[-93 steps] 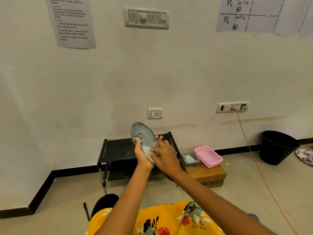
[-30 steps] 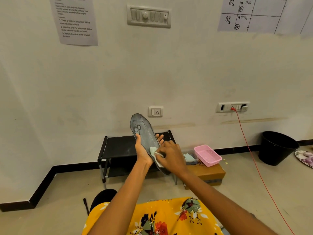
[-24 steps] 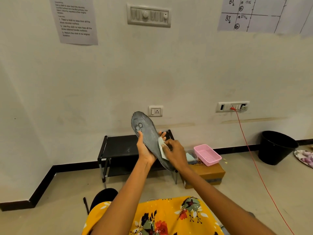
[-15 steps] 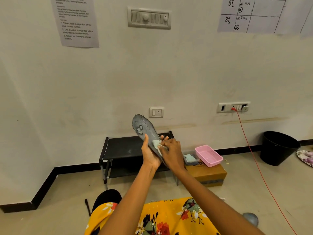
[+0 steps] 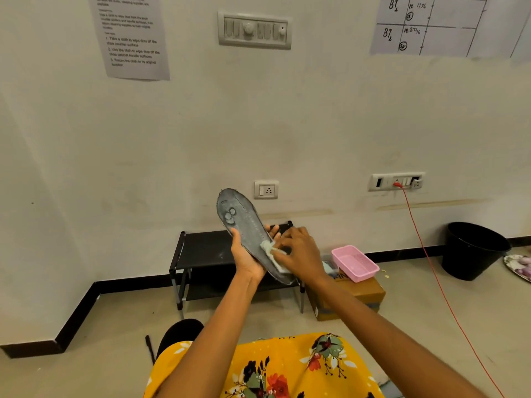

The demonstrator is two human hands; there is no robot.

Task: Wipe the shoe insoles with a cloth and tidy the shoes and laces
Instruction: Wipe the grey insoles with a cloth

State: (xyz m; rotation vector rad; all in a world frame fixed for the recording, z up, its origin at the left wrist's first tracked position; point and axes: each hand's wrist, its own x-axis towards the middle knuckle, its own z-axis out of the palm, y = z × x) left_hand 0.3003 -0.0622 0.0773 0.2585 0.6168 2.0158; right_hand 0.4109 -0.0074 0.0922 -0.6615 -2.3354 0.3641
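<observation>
The left hand (image 5: 247, 258) grips the insole (image 5: 245, 225) by its middle, thumb on the near edge and fingertips showing past the far edge, so the grey face tilts toward the person and the toe end rises in front of the wall, above the black rack (image 5: 207, 248). Held up this way, the whole face is open to the cloth and nothing backs it but the palm, which probably lets the person press without the insole folding. The right hand (image 5: 298, 254) curls its fingers round a pale cloth (image 5: 270, 251) and presses it to the insole's lower half, just right of the left thumb. A pink tray (image 5: 355, 262) sits on a box (image 5: 365, 294) right of the rack.

Against the frame half a second ago, the cloth sits a little lower on the insole, nearer the heel, and the right hand has slid down with it. The left hand keeps the same grip. Three seconds ago the cloth was also at mid-length, so the wiping runs back and forth along the face.
</observation>
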